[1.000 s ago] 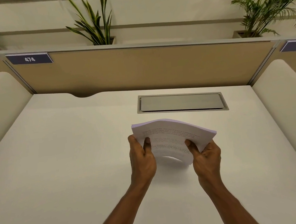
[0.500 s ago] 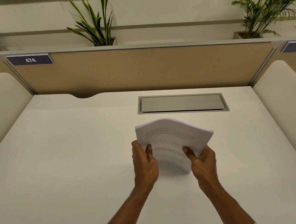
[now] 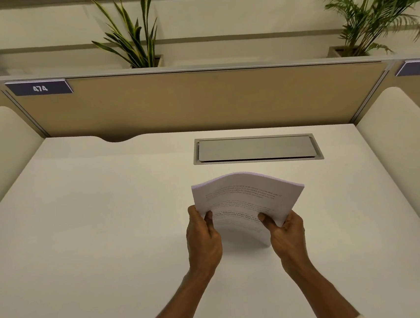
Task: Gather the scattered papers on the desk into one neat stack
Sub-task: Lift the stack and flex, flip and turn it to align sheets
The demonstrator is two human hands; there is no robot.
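Desk: white desk [image 3: 84, 248] fills the lower frame, and it's bare around the hands.
Room: tan partition [image 3: 198, 101] across the back, label 474 [image 3: 39, 88] upper left, potted plants [image 3: 135, 37] above.
Hatch: grey cable cover [image 3: 255, 149] sits closed, just above centre.
Papers: paper stack [image 3: 246, 196] at centre, standing on its lower edge, top bowed.
Left hand: left hand [image 3: 203, 239] clamps the stack's left side, thumb on the printed face.
Right hand: right hand [image 3: 287, 238] grips the right side.
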